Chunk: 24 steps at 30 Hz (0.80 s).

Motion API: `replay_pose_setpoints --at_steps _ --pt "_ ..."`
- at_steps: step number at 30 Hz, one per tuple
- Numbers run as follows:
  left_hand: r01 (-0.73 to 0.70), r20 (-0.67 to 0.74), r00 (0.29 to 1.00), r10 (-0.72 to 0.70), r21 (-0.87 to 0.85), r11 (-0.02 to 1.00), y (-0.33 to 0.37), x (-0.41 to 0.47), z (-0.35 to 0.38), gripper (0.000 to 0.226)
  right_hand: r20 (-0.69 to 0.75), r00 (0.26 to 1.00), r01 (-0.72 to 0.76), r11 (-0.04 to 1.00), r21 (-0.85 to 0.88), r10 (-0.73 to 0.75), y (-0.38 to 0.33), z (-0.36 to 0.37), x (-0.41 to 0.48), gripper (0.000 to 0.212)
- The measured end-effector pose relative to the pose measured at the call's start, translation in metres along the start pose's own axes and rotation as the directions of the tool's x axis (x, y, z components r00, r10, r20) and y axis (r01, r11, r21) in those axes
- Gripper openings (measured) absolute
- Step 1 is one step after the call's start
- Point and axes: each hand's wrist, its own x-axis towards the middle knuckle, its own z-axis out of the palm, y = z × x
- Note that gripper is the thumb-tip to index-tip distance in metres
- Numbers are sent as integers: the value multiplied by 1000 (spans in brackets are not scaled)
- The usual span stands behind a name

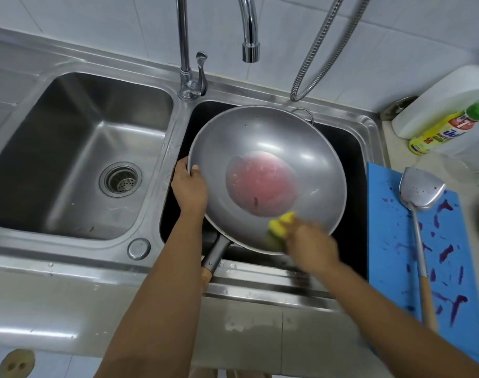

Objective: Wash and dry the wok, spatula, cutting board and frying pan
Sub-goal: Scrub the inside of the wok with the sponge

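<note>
Item: wok [265, 148], set in right basin of sink [369, 124], pink residue pooled at centre.
Left hand [190, 186] clamped on wok's left rim.
Right hand [312, 246], blurred, wrapped round yellow sponge [280, 223] at near inner wall.
Spatula [421, 189] laid on cutting board [383, 214], table's right edge.
Risks judged: wet rim slipped from grip, wok dropped; residue slopped over rim by hard scrubbing.

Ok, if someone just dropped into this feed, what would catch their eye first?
The big wok over the right basin, a pink pool in its bottom. The left hand grips its rim and the blurred right hand rubs a yellow sponge on its near wall. To the right lies a purple-stained blue board with the spatula on it.
</note>
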Motion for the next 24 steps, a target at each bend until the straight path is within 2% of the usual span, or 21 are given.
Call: replay_pose_setpoints --at_steps 2,4,5,6,8,10,11,12,13,14,16,17,19,22,24 --pt "-11 -4 1000 11 6 1000 0 0 0 28 101 985 96 928 360 -141 -35 8 -14 37" --pt "-11 -6 1000 11 8 1000 1 0 -1 28 147 943 194 853 484 -298 -30 13 -1 37" --pt "-8 -5 1000 8 12 1000 1 0 -1 28 168 929 223 862 455 -330 -15 15 10 37" --pt "-6 -5 1000 6 16 1000 2 -1 -1 28 183 937 220 910 350 -297 4 13 22 36" --pt "-6 -3 1000 6 19 1000 1 -1 0 28 123 984 134 991 -6 -132 42 7 45 39" --pt "-5 -3 1000 5 14 1000 1 -1 0 29 47 998 53 959 -277 -42 59 -1 51 48" --pt "-5 -5 1000 5 14 1000 0 0 0 29 47 998 47 952 -303 -34 54 -2 50 52" --pt "-3 -7 1000 3 17 1000 -1 1 0 29 64 996 80 966 -248 -66 42 1 47 53" --pt "-1 -8 1000 1 22 1000 -2 2 0 30 84 987 149 982 -113 -140 27 9 43 52" --pt "2 -8 1000 -2 26 1000 -1 2 0 29 100 969 217 972 96 -226 10 19 36 50" --pt "-4 -15 1000 5 25 1000 -2 2 1 29 163 917 250 843 476 -364 -23 33 26 49" --pt "-8 -20 1000 8 19 1000 -2 3 1 29 152 900 271 798 538 -409 -34 33 29 49" --pt "-5 -19 1000 5 11 1000 -1 1 1 29 141 887 312 796 518 -440 -41 31 51 50" --pt "2 -16 1000 -2 -3 1000 -1 1 0 28 160 919 308 909 282 -361 -35 37 92 56" --pt "8 -14 1000 -9 -22 1000 0 1 0 29 140 920 317 906 281 -365 -41 35 98 57"
